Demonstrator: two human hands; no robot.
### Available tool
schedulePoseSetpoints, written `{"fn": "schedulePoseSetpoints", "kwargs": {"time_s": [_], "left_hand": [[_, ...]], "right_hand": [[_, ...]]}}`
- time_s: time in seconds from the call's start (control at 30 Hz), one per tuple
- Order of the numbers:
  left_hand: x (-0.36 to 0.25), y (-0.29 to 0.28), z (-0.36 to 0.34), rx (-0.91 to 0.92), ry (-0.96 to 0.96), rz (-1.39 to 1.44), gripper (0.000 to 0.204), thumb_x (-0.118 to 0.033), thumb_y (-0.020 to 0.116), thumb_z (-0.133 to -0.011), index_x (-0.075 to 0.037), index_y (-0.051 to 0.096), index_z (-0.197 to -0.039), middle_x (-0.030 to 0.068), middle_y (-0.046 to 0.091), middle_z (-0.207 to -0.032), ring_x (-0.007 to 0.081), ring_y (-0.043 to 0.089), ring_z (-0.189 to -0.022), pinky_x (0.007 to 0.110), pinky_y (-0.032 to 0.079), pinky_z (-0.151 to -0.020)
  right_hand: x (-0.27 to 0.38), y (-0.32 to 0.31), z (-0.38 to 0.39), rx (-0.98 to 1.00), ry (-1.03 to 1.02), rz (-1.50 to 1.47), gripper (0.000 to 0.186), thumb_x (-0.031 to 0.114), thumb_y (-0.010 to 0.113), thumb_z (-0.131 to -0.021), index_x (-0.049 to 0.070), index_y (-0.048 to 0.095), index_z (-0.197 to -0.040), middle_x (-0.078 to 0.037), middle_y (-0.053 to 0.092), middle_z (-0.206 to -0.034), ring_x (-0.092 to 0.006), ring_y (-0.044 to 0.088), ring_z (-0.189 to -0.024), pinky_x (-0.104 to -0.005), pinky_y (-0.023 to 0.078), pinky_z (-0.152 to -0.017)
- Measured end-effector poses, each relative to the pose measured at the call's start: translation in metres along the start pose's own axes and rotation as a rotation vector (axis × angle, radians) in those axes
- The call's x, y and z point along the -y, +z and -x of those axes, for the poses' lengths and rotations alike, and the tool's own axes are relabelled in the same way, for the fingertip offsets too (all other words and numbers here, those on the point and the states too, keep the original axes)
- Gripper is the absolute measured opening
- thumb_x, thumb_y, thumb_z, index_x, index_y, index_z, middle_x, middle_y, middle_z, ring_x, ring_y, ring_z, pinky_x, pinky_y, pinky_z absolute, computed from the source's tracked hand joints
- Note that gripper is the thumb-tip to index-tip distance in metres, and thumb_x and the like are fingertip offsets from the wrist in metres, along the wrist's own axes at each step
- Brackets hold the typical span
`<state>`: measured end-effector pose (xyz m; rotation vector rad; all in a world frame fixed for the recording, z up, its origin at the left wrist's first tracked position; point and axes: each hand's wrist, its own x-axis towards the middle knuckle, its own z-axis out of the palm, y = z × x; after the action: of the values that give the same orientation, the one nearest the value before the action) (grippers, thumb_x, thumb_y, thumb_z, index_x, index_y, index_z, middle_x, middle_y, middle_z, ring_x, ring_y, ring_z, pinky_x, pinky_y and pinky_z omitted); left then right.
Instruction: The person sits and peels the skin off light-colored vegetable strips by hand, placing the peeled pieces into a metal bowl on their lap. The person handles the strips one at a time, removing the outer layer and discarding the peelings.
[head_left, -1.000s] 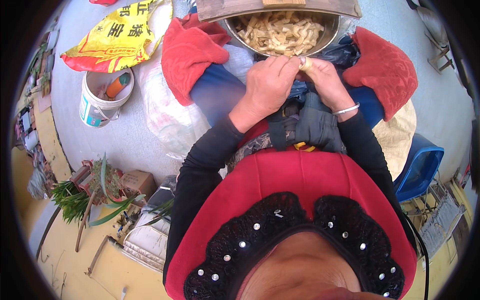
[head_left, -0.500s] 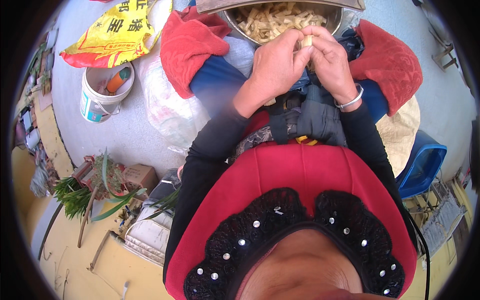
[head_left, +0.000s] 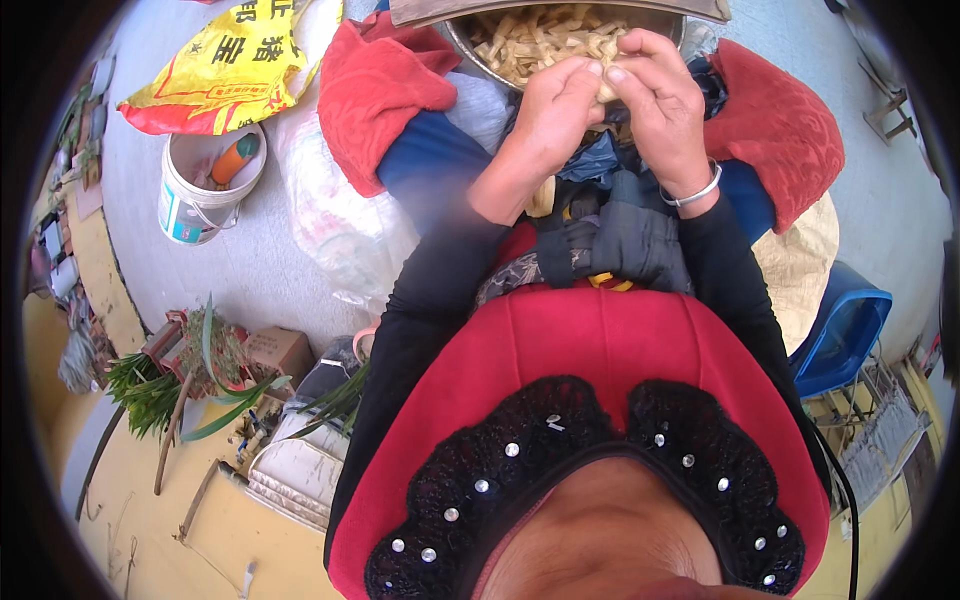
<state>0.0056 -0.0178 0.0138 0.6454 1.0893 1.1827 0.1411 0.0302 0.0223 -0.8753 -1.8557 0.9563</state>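
Observation:
My left hand and my right hand meet at a small pale yellowish piece, both pinching it with fingertips. Just beyond them sits a metal pot holding several pale, cut pieces, partly covered along its far side by a wooden board. Red cloths lie over my knees on either side of the hands. Dark cloth and bags fill my lap, with another pale piece below my left hand.
At left are a yellow printed sack, a white bucket with an orange-and-green item, white plastic bags, leafy plants and a cardboard box. A blue plastic tub and beige sack are at right.
Both hands have risen toward the pot since a second ago, shifting their grip on the small piece. The right fingers now reach higher, over the pot's near rim.

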Motion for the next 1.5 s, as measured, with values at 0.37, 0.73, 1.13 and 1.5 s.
{"fn": "schedulePoseSetpoints", "kwargs": {"time_s": [0.37, 0.73, 1.13, 1.5], "left_hand": [[-0.012, 0.0, 0.027, 0.045, -0.052, 0.238, 0.034, -0.026, 0.05, -0.1, -0.004, 0.052, -0.127, -0.0034, 0.044, -0.063, 0.0026, 0.035, -0.05, 0.018, 0.026, -0.042], [-0.023, -0.001, 0.02, 0.15, -0.157, 0.497, 0.032, -0.024, 0.042, -0.102, -0.005, 0.051, -0.126, -0.003, 0.038, -0.059, 0.0055, 0.031, -0.047, 0.021, 0.025, -0.041], [-0.019, 0.0, 0.032, 0.213, -0.105, 0.337, 0.029, -0.024, 0.042, -0.103, -0.002, 0.058, -0.112, -0.0028, 0.036, -0.059, 0.0039, 0.026, -0.048, 0.02, 0.022, -0.042], [-0.022, -0.012, 0.025, -0.167, 0.784, -0.995, 0.014, -0.01, 0.066, -0.087, -0.003, 0.066, -0.099, 0.0119, 0.068, -0.082, 0.0282, 0.067, -0.068, 0.032, 0.052, -0.059]], "right_hand": [[0.027, -0.003, 0.001, 0.041, -0.066, 0.052, 0.009, 0.0, 0.063, -0.086, -0.005, 0.065, -0.093, -0.011, 0.057, -0.112, -0.019, 0.058, -0.099, -0.0262, 0.046, -0.085], [0.019, -0.002, -0.017, -0.031, -0.106, -0.071, 0.013, 0.008, 0.059, -0.093, -0.002, 0.067, -0.097, -0.005, 0.059, -0.108, -0.0135, 0.057, -0.093, -0.0247, 0.046, -0.08], [-0.011, -0.017, -0.019, -0.055, 0.228, -0.748, 0.017, 0.002, 0.054, -0.094, -0.008, 0.066, -0.1, -0.008, 0.053, -0.123, -0.0185, 0.053, -0.114, -0.0312, 0.042, -0.099], [0.015, -0.047, -0.028, 0.389, 0.221, -0.107, 0.025, 0.022, 0.062, -0.093, 0.0, 0.065, -0.105, -0.007, 0.062, -0.08, -0.012, 0.06, -0.076, -0.0255, 0.048, -0.07]]}}
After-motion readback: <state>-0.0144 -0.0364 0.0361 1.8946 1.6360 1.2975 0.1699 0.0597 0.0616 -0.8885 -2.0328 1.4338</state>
